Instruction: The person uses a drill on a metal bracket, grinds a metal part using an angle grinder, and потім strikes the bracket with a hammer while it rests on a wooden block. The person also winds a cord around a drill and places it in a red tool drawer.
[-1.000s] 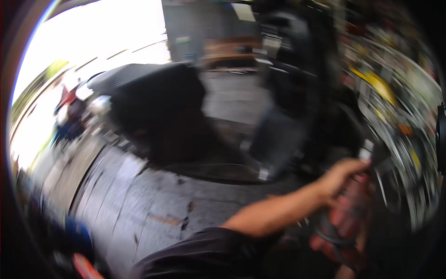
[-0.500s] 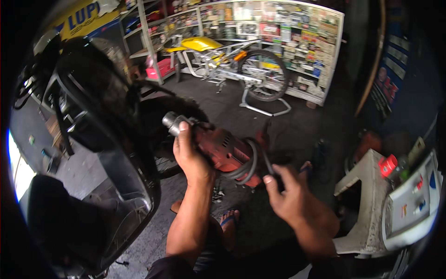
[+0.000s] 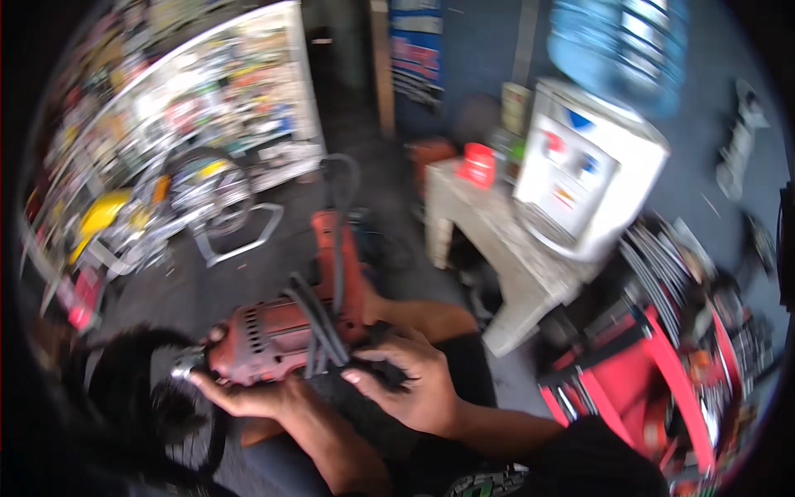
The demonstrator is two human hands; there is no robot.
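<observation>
A worn red electric drill (image 3: 269,338) lies across my lap area, its metal chuck (image 3: 189,362) pointing left and its handle (image 3: 338,244) pointing away from me. My left hand (image 3: 257,399) is closed under the drill's front, near the chuck. A dark grey power cord (image 3: 321,323) is wrapped around the drill's rear. Beside those loops, my right hand (image 3: 418,385) is curled in a pinch on a dark part of the cord; motion blur hides whether this is its plug end.
A white water dispenser (image 3: 571,174) with a blue bottle (image 3: 621,45) and a red-lidded jar (image 3: 477,166) stand on a beige stool (image 3: 497,236). To the right is a red tool box (image 3: 629,381). A motorcycle frame (image 3: 124,224) stands by a shelf (image 3: 306,83). A dark wheel (image 3: 124,398) is lower left.
My view has swung right, bringing in the dispenser and tool box. The drill has turned and come closer to my body. My right hand has moved in against the wrapped cord.
</observation>
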